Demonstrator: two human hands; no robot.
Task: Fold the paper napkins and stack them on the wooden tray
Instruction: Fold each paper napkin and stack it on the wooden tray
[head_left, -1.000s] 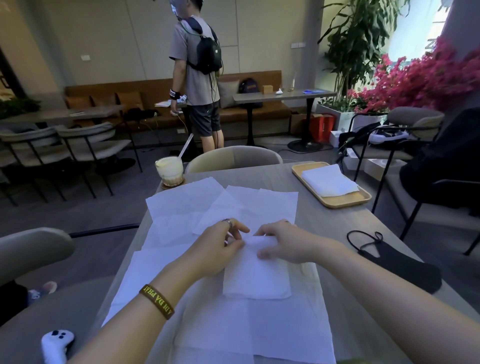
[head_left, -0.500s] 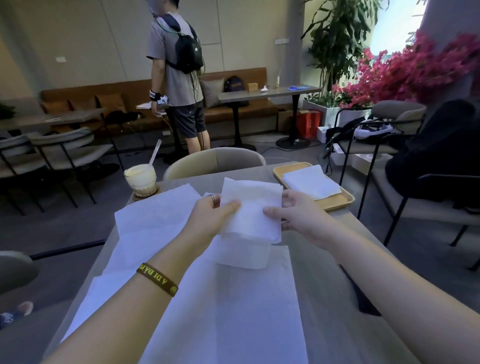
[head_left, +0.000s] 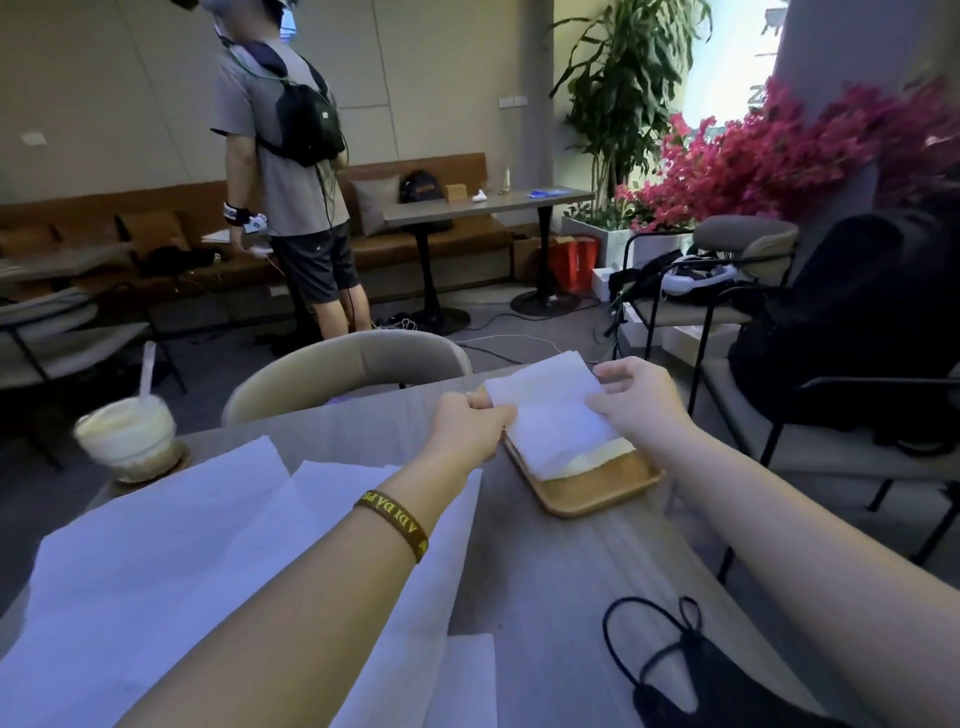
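Note:
A folded white napkin (head_left: 550, 410) hangs over the wooden tray (head_left: 597, 486) at the table's far right. My left hand (head_left: 470, 423) pinches its left edge and my right hand (head_left: 636, 402) pinches its right edge. Under it, a pale folded napkin (head_left: 587, 460) lies on the tray, mostly hidden. Several unfolded white napkins (head_left: 218, 561) are spread over the near left of the grey table (head_left: 545, 582).
An iced drink with a straw (head_left: 124, 436) stands at the table's far left. A black face mask (head_left: 691, 675) lies near the front right. A beige chair (head_left: 353, 369) faces the far edge. A person (head_left: 291, 171) stands beyond; chairs and plants fill the right.
Both hands lifted the folded napkin off the spread sheets and carried it forward and right, so it now hangs over the tray. My view turned right with it.

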